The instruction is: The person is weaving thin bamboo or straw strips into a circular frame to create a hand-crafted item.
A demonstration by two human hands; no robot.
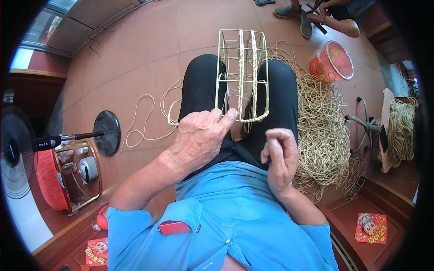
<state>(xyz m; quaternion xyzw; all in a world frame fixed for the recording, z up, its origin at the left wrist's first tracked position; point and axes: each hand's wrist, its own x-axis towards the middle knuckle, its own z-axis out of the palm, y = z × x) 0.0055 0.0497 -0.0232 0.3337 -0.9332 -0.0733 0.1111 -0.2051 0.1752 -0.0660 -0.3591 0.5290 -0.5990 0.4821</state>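
Note:
A rectangular wire frame point(266, 97) rests on my thighs between the knees. Two strands of twisted straw-coloured cord point(241, 67) run along its top, and more cord wraps part of the near edge. My left hand point(201, 137) is closed over the frame's near left corner, with the thumb lying along the near edge. Beside that hand, a loose cord point(171, 113) loops out to the left and down to the floor. My right hand point(281, 158) is raised near my lap, apart from the frame, its fingers curled in; whatever lies inside them is hidden.
A large heap of cord point(323, 131) covers the floor at my right, with a red bucket point(332, 61) beyond it. More cord hangs over a chair point(386, 131). A standing fan point(18, 151) is at left. Another person's legs point(300, 18) show at the far right.

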